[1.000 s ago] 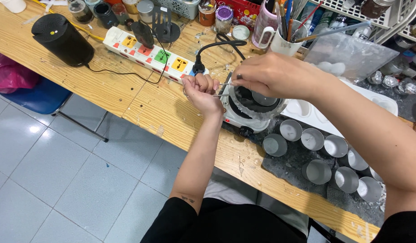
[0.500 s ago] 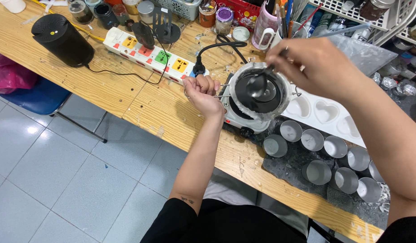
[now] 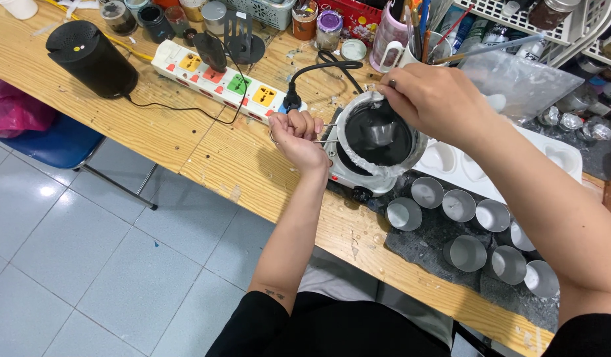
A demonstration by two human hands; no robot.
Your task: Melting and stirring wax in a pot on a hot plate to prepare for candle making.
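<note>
My left hand [image 3: 299, 137] is closed around the thin wire handle of a small round metal pot [image 3: 378, 139], which sits on a white electric hotplate [image 3: 358, 178] on the wooden table. The pot's inside looks dark and its rim is crusted with white wax. My right hand [image 3: 431, 99] hovers over the pot's far rim, pinching the handle of a metal spoon [image 3: 383, 106] that dips into the pot. The spoon's bowl is mostly hidden by my fingers.
Several small metal cups [image 3: 477, 225] stand on a dark mat right of the hotplate. Behind them lies a white heart-shaped mould tray [image 3: 451, 162]. A power strip [image 3: 219, 79], a black cylinder [image 3: 93, 58], a mug of brushes [image 3: 421, 53] and jars line the table's back.
My right hand moved from low over the pot, rose to the right with the spoon, and now has come back to the pot's far rim. My left hand has stayed on the handle.
</note>
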